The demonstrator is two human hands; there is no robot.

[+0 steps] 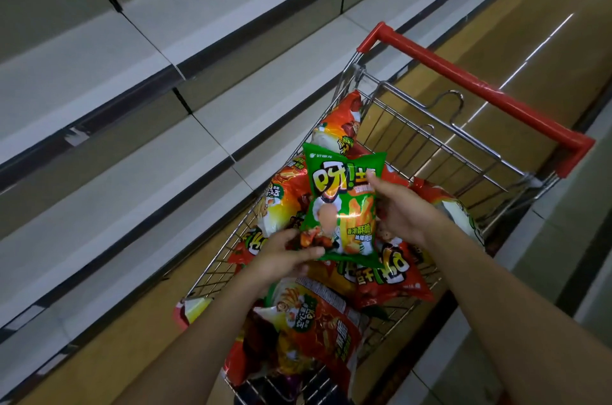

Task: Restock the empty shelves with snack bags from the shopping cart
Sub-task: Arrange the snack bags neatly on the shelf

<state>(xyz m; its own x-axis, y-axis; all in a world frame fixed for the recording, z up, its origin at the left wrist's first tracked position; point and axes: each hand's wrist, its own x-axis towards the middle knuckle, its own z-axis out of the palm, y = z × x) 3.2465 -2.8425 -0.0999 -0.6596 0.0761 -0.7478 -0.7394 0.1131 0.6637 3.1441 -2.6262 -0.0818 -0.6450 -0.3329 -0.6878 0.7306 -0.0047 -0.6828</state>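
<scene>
Green snack bag (342,206) is above the shopping cart (430,146), pinched by the left hand (284,255) at its bottom corner and the right hand (402,209) at its side. It looks light, puffy and slippery; the sealed edges seem safest to hold.

We see a green snack bag (342,206) with white lettering, red-orange bags (318,328) beneath, a silver wire cart (430,146) with red handle (480,86), pale grey shelves (99,73).

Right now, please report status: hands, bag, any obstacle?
Left hand and right hand both grip green snack bag above cart. Red bags beneath. Shelves bare, path clear.
</scene>
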